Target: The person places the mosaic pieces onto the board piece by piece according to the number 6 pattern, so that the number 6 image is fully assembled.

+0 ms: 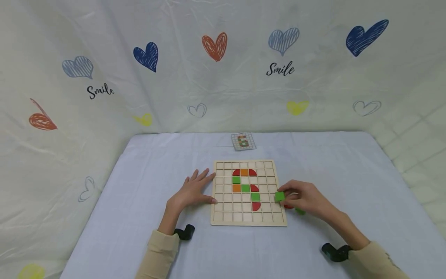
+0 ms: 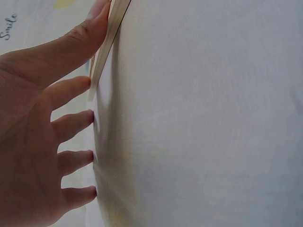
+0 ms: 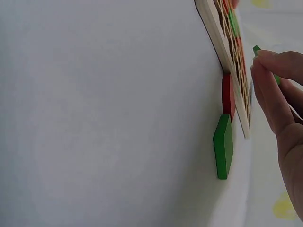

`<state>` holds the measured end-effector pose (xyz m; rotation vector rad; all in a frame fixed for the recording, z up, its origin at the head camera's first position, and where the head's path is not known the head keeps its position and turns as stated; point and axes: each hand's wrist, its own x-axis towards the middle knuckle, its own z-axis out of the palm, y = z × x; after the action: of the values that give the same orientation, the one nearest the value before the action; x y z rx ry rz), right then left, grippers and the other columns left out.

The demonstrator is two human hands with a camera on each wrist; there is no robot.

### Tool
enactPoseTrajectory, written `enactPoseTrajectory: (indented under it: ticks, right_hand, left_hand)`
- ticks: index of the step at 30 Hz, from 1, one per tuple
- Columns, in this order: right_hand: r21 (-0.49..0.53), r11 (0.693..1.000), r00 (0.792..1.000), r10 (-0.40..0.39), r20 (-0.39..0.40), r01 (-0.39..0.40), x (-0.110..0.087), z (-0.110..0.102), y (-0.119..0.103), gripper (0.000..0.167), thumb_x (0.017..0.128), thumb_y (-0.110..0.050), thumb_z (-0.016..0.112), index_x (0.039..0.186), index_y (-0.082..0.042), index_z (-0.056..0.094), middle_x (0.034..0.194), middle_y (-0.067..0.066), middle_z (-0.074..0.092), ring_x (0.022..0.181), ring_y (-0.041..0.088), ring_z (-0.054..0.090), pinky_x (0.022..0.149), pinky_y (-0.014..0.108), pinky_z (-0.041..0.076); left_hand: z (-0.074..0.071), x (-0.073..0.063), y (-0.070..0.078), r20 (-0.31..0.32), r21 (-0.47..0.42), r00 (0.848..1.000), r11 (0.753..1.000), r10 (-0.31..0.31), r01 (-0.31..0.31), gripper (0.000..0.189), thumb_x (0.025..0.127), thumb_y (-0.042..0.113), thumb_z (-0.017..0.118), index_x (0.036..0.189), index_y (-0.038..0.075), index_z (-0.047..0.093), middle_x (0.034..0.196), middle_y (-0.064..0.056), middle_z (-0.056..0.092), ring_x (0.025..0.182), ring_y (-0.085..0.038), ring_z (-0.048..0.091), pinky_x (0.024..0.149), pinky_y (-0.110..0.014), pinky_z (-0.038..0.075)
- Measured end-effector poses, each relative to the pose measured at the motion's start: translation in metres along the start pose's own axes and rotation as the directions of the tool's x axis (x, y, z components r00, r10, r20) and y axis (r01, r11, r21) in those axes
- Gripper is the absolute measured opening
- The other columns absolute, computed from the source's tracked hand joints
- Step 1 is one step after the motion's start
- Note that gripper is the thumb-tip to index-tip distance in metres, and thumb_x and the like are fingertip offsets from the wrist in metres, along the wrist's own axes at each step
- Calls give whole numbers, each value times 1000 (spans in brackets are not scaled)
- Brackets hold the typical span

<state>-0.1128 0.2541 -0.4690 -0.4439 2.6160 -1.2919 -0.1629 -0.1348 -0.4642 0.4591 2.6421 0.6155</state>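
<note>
A wooden grid board point(image 1: 223, 217) lies on the table with red, orange and green tiles set in some of its squares. My left hand point(image 1: 193, 192) is spread at the board's left edge, thumb and forefinger touching it. Over the right edge, my right hand point(image 1: 306, 197) pinches a green square tile point(image 1: 279, 197) between thumb and fingers. Beneath that hand, a red tile point(image 3: 227, 94) and another green tile point(image 3: 223, 147) lie on the table by the board's right side, partly hidden in the head view.
Behind the board lies a small pattern card point(image 1: 244, 142) showing a coloured figure on a grid. White cloth covers the table point(image 1: 156, 162). A white curtain point(image 1: 244, 85) with printed hearts hangs behind it. Each wrist wears a black camera mount point(image 1: 335, 252).
</note>
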Motion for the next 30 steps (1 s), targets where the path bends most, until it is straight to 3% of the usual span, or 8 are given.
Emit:
enactPoseTrajectory:
  ticks: [9,16,30]
  right_hand:
    - [-2,999,999,-41,8,41,6,19,-13,32,81,-5,85,111,-6,74,104,3,72,87,12,66,77,19,59]
    - [17,1000,999,-23,34,22,10,35,-23,32,81,-7,86,110,-6,74,98,2,70,85,13,66,75,19,59]
    - [9,996,993,-93,71,92,22,63,-44,28,80,-3,86,106,-5,74,93,1,67,83,13,63,76,20,59]
  left_hand:
    - [0,1,1,-9,17,1000,1000,-1,1,97,82,48,85,162,24,35,172,-7,20,159,-42,6,125,-67,10]
    - [-1,0,0,-7,26,1000,1000,-1,1,98,81,50,84,162,24,35,172,-6,21,159,-42,6,125,-67,11]
    - [1,1,-2,-5,41,1000,999,0,1,98,82,50,84,162,25,35,172,-5,20,160,-41,7,125,-66,11]
